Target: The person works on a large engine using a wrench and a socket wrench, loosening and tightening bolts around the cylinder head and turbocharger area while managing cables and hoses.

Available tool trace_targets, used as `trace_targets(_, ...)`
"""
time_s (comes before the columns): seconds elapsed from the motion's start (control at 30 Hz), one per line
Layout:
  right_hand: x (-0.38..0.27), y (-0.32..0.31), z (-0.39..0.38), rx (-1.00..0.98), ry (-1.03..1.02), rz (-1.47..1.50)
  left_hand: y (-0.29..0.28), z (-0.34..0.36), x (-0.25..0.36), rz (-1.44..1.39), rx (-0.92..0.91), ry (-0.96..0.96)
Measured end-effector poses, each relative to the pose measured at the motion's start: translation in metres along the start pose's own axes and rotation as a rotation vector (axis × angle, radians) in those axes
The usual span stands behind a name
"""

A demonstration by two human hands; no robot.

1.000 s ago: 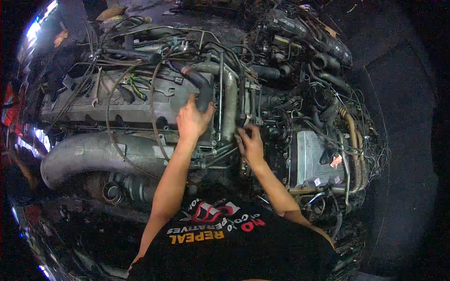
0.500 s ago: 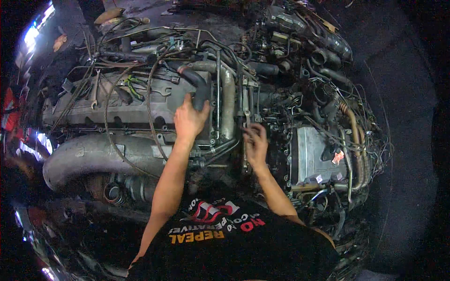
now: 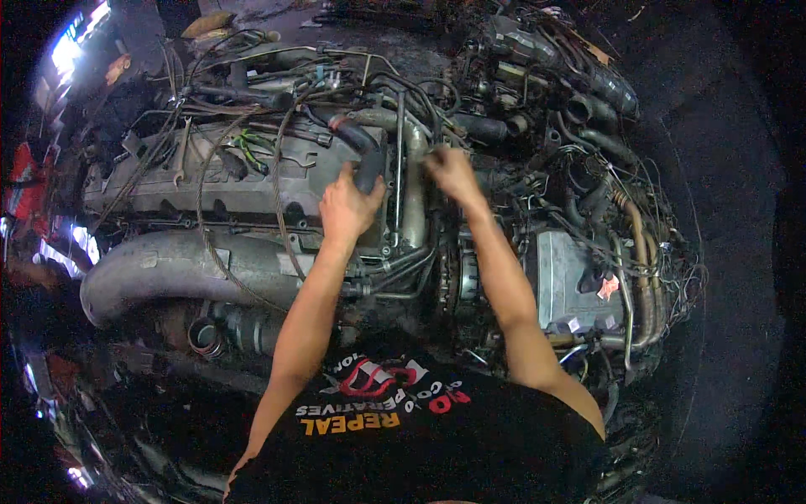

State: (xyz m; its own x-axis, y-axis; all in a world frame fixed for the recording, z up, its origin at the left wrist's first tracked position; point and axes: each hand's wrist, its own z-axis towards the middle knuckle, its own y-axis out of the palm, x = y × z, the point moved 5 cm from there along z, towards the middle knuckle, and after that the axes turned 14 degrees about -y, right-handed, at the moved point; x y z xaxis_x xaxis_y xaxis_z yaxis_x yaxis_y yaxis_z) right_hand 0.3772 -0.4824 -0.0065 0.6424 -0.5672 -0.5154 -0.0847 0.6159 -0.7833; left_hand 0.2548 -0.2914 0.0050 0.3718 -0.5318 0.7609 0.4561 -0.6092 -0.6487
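The black rubber hose, with a reddish band, bends down over the grey engine cover, and my left hand grips its lower end. Just right of it stand a slim metal rod and a pale upright pipe. My right hand is at the upper part of that pipe, fingers curled and somewhat blurred; what they hold is hidden. Wrenches and green-handled pliers lie on the cover among steel cables. Below my right hand a toothed ring shows beside my forearm.
A large curved grey duct runs across the lower left. A second metal cover with pipes and cables sits at the right. More engine parts fill the upper right. Dark flooring lies along the right side.
My right hand has moved up along the pale pipe, away from me. The long part it was beside lower down is out of sight there, exposing the toothed ring. My left hand stays on the hose.
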Motion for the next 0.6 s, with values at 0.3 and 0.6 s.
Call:
trace_targets(0.3, -0.084, 0.011, -0.132, 0.113, -0.156, -0.388, 0.002, -0.006, -0.002, -0.197, -0.078, 0.066)
trace_targets(0.6, 0.025, -0.016, -0.174, 0.750, 0.350, 0.263, -0.019, -0.013, -0.003, -0.003, -0.121, -0.084)
